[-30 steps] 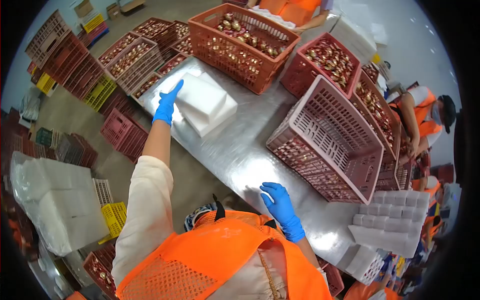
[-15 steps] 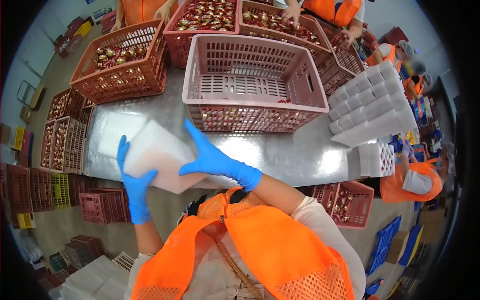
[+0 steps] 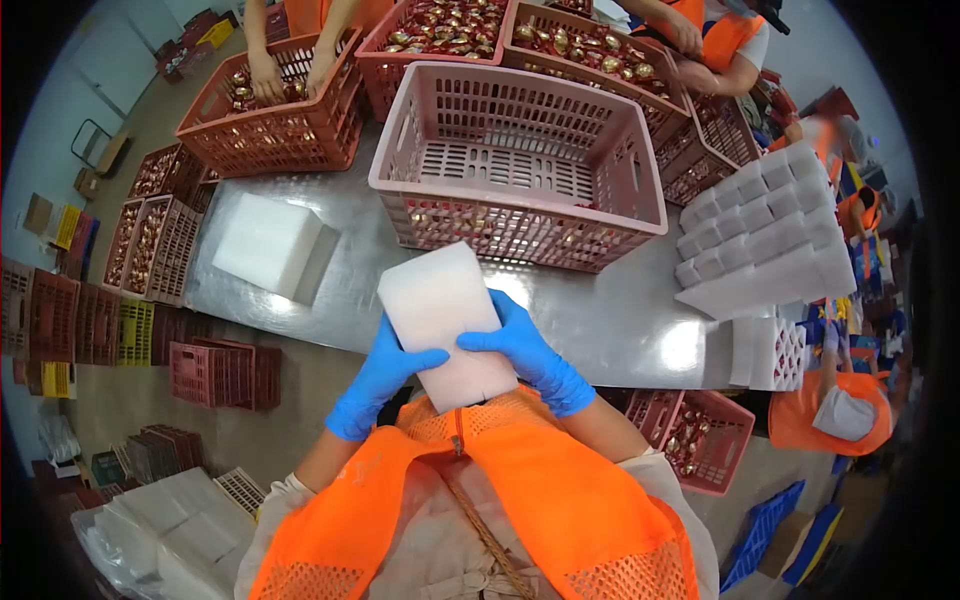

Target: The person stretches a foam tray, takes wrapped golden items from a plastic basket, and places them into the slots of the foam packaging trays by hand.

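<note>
1. The held white block [image 3: 435, 300] hides both palms and most of the fingers, so how they grip its underside cannot be told; whether it is one piece or several layers is also unclear.
2. Inside the pale crate [image 3: 520, 222] the slotted floor shows, but the near wall hides part of it; red and gold glints show through the lower slats, their source hard to make out.
3. A co-worker's hands [image 3: 265, 80] reach into the orange-brown crate [image 3: 265, 132], fingertips lost among foil-wrapped pieces; that person's upper body is cut off by the top edge.
4. At the far right, people and goods blur and bend at the dark rim of the view.
5. The left hand [image 3: 383, 368], gloved in blue, clasps the block's left side, thumb across the upper face.
6. The right hand [image 3: 525, 345], gloved likewise, clasps the right side, its thumb pointing towards the other; the two thumbs are near but apart.
7. Both forearms angle inward, bringing the block before the orange vest [image 3: 560, 480], at the near edge of the metal table [image 3: 345, 300].
8. A second white block [image 3: 262, 242] lies on the table's left part.
</note>
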Demonstrator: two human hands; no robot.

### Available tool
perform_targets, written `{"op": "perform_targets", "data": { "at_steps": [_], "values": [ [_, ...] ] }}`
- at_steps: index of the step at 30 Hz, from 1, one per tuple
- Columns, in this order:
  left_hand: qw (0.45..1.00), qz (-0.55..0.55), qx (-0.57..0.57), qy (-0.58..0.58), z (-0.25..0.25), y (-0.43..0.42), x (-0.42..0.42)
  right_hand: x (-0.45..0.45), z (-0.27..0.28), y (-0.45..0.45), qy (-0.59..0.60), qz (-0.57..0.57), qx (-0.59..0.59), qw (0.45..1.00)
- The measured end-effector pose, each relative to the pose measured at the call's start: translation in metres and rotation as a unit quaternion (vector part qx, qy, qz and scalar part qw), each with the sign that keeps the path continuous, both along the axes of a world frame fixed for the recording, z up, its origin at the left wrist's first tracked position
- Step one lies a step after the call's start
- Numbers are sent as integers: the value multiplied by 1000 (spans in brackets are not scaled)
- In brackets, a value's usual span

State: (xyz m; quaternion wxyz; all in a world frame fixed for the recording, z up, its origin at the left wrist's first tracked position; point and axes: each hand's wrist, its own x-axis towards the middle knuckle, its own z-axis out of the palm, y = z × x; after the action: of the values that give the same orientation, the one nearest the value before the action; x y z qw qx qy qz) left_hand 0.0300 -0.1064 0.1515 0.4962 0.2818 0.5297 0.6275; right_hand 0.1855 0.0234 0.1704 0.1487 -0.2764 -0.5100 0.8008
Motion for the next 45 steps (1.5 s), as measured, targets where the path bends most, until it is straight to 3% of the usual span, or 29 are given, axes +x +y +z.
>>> {"op": "perform_targets", "data": {
  "at_steps": [5, 14, 19, 20, 22, 26, 28, 33, 35, 37, 39, 40, 41, 42, 43, 44, 45],
  "values": [
    [996, 68, -45, -42, 20, -3, -9, 47, 8, 41, -24, -63, -56, 996],
    [990, 127, 2, -66, 32, -16, 5, 85, 15, 72, 3, -29, -10, 1000],
    [963, 210, 4, -168, 40, -27, 27, 105, 5, 78, -20, -38, -6, 999],
    [960, 226, 7, -165, 39, -30, 28, 112, 16, 84, -14, -57, -62, 996],
    [974, 208, -29, -88, 32, -34, 29, 122, -1, 97, 1, -30, -40, 999],
    [982, 164, -36, -85, 37, -28, 41, 136, 9, 110, -23, -19, -57, 998],
    [996, -5, -78, -47, 34, -28, 38, 139, 5, 114, -25, -2, -56, 998],
    [994, 3, -92, -59, 26, -3, 39, 152, -1, 128, -31, -15, -47, 998],
    [990, 16, -75, -122, 8, 3, 29, 158, -10, 137, -42, 12, 1, 999],
    [986, 7, -90, -139, -6, 15, 27, 160, -24, 142, -62, 4, -36, 997],
    [996, 7, -90, 27, -21, 31, 29, 158, -31, 141, -62, 12, 72, 995],
    [977, 26, -57, 203, -34, 33, 29, 162, -33, 141, -47, -17, 184, 982],
    [978, 19, -55, 201, -32, 39, 30, 165, -30, 144, -50, -24, 184, 981],
    [952, 28, -16, 305, -31, 43, 30, 167, -25, 147, -63, -26, 431, 900],
    [913, 38, 24, 405, -29, 46, 30, 168, -22, 149, -72, -23, 648, 758],
    [744, 39, 76, 663, -18, 45, 33, 172, -29, 150, -71, -10, 723, 688],
    [744, 35, 79, 662, -26, 43, 30, 176, -43, 152, -75, -13, 722, 688]
  ]
}}
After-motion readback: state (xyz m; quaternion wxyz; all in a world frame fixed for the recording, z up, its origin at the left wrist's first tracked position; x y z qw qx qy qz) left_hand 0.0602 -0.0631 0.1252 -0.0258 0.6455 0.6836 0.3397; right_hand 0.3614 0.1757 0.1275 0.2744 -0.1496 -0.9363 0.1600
